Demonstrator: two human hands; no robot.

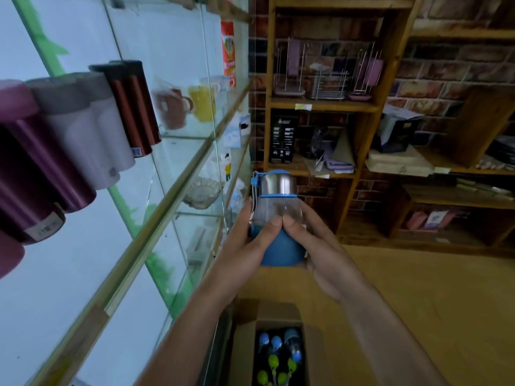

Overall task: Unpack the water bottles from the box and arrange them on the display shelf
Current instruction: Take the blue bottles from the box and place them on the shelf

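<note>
Purple flasks point(36, 174) loom closest at the left, with white flasks point(92, 129) and red flasks point(133, 107) lined up beyond them on the glass shelf point(156, 227). Further along the same shelf stand a red mug point(172, 107) and a yellow mug point(202, 103); a glass bowl point(202, 192) sits one level down.

Both hands hold one bottle point(278, 215) in the air, just off the shelf's front edge and above the box point(245, 349). The left hand point(245, 246) curls round its left side, fingers out of sight behind it. The right hand point(320, 254) cups the lower right side and the base. The two thumbs point(271, 228) lie side by side on the front, touching, where the clear body meets the blue sleeve. The bottle is roughly upright, with a steel cap trimmed in blue.

The box stands open on the floor below the forearms, with more bottles point(278, 355) inside, blue-topped and green-topped.

A wooden rack point(320, 104) of goods stands against the brick wall.
</note>
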